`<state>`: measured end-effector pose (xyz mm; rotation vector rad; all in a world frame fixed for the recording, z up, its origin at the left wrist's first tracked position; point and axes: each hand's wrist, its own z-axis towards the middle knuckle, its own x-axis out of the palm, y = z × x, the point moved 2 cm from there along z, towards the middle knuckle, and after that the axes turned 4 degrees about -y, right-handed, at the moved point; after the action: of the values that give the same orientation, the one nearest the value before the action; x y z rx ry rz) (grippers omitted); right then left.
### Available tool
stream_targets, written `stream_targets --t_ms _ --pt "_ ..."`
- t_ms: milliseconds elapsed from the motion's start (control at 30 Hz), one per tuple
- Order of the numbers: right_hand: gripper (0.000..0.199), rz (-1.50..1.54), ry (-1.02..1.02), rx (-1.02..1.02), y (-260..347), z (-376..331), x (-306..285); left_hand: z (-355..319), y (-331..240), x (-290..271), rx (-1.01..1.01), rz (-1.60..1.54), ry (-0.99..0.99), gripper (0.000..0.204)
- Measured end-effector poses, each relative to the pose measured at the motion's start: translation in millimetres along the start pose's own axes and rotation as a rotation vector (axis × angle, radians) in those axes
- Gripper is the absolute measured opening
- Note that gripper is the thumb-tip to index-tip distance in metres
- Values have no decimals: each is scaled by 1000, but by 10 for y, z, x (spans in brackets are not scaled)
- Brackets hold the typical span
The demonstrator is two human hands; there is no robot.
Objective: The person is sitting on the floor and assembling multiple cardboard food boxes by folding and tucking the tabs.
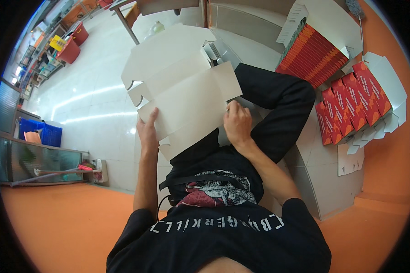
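A large unfolded cardboard box blank, plain and pale on its upper face, lies tilted across my lap, with slots and cut flaps along its sides. My left hand grips its left edge, thumb on top and the other fingers hidden beneath. At the right edge, by a side flap, my right hand is closed with its fingers curled in. Whatever those fingers pinch is hidden. Under the blank's far right corner, the edges of more stacked card show.
To the right stand a tight row of red-and-green folded cartons and several upright red boxes beside open white card flaps. A metal-legged stool is ahead. Far left are red tubs, a blue crate and a long-handled broom.
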<state>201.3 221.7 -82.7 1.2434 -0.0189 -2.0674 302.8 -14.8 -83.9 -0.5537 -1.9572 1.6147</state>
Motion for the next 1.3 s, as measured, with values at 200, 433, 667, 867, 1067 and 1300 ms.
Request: stream_targets --t_ms 200,433,667,867,1067,1300 --pt "9 260 -171 61 31 -99 -243 60 19 -111 10 60 -6 44" --pt "20 1267 408 668 -224 -105 -509 90 76 -141 -35 72 32 44" --pt "39 1405 906 735 -274 -152 -169 90 -68 -97 -26 94 112 43" --pt "31 1251 830 682 -205 -222 43 172 -159 -99 -73 139 180 43" --pt "33 1265 846 677 -121 -303 19 239 -220 -127 -63 187 199 44" --pt "45 1355 986 601 -91 -240 -92 319 -248 -176 -35 284 233 44"
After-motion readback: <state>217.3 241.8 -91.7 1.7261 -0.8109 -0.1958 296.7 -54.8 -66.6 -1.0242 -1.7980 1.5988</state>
